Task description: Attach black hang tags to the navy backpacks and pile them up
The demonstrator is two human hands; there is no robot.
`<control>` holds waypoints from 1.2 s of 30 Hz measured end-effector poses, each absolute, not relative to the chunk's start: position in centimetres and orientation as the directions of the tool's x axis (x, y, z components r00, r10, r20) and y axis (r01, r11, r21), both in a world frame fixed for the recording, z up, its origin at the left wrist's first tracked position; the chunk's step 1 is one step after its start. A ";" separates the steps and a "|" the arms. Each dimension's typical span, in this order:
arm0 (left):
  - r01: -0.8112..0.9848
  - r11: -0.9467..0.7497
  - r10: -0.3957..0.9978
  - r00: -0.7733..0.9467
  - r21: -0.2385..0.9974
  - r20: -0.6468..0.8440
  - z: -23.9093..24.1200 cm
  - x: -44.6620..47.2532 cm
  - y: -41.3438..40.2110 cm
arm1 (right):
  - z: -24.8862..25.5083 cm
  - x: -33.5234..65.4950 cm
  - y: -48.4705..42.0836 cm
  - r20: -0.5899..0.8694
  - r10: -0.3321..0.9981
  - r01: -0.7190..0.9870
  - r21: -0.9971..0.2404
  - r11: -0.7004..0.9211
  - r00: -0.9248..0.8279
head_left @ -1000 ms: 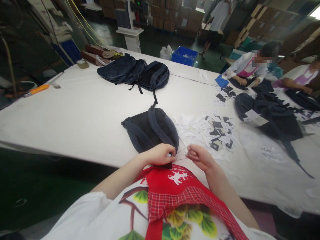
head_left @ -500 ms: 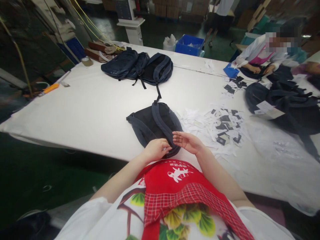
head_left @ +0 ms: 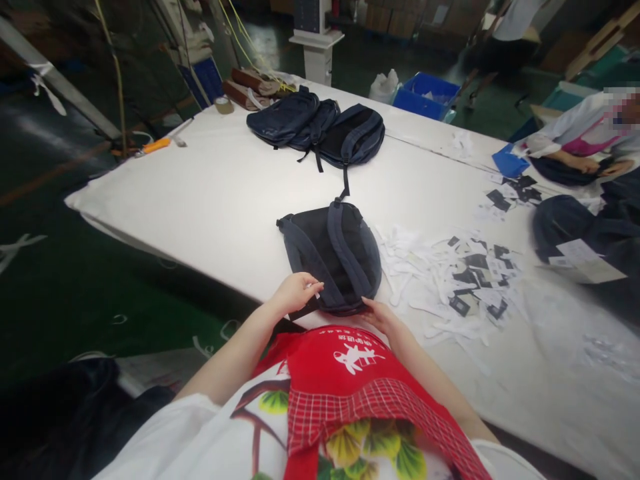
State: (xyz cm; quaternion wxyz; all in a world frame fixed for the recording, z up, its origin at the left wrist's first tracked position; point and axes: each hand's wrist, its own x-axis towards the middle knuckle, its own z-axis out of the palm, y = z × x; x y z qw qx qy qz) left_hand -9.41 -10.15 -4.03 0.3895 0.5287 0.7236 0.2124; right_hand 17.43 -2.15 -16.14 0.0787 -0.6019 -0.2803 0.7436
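Note:
A dark navy backpack [head_left: 335,250] lies straps-up on the white table [head_left: 215,193], right in front of me. My left hand [head_left: 294,293] rests at its near left edge, with the fingers curled and pinched on a small white piece. On the other side, my right hand [head_left: 381,317] is at the backpack's near bottom edge, its fingers closed over the rim. A scatter of white and black paper tags [head_left: 453,280] lies just right of the backpack.
Two more navy backpacks [head_left: 320,127] lie at the far side of the table. A blue bin [head_left: 425,93] stands beyond them. A co-worker [head_left: 585,137] handles dark bags [head_left: 575,227] at the right. An orange tool [head_left: 155,145] and a tape roll [head_left: 224,105] lie at the far left.
My right hand has dropped from above the backpack to its near bottom edge. The left hand has shifted slightly left. The view has swung to the left.

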 end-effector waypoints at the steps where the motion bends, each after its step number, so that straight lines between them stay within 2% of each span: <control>1: 0.596 0.369 0.922 -0.141 0.713 -0.360 -4.2 -9.5 -10.3 | -16.1 17.3 -2.2 -0.846 0.451 0.180 -0.509 -0.842 -0.285; 5: 0.584 0.371 0.920 -0.126 0.722 -0.371 -4.3 -9.6 -10.7 | -14.2 17.6 -1.5 -0.788 0.455 0.008 -0.503 -0.864 -0.415; 8: 0.585 0.281 0.950 -0.059 0.761 -0.306 -3.5 -9.5 -10.6 | -11.7 17.4 -0.6 -0.724 0.461 -0.095 -0.486 -0.869 -0.514; 12: 0.573 0.168 0.979 -0.002 0.802 -0.203 -1.3 -9.2 -9.5 | -8.7 15.4 0.4 -0.564 0.497 -0.293 -0.416 -0.861 -0.659; 14: 0.546 0.190 0.972 0.015 0.816 -0.236 0.1 -9.2 -8.7 | -7.7 14.0 0.5 -0.520 0.530 -0.350 -0.408 -0.843 -0.670; 17: 0.495 0.294 0.928 0.057 0.818 -0.368 2.0 -9.5 -7.2 | -7.0 12.2 0.4 -0.522 0.583 -0.373 -0.457 -0.807 -0.622; 20: 0.499 0.331 0.888 0.122 0.800 -0.444 3.0 -9.8 -5.5 | -6.8 11.5 0.3 -0.522 0.633 -0.335 -0.556 -0.761 -0.572; 23: 0.470 0.323 0.850 0.238 0.822 -0.470 2.8 -9.9 -4.1 | -6.6 11.5 -0.1 -0.504 0.627 -0.239 -0.633 -0.736 -0.594; 28: 0.243 0.416 0.747 0.457 0.876 -0.482 0.5 -9.0 -2.6 | -6.7 12.0 -1.2 -0.424 0.624 -0.141 -0.744 -0.653 -0.657; 32: 0.203 0.504 0.717 0.443 0.839 -0.538 -1.2 -7.8 -1.9 | -7.5 12.1 -1.7 -0.380 0.676 0.015 -0.877 -0.479 -0.631; 36: 0.197 0.566 0.693 0.412 0.800 -0.592 -2.4 -6.9 -1.0 | -8.2 12.7 -1.4 -0.399 0.727 0.142 -0.910 -0.390 -0.559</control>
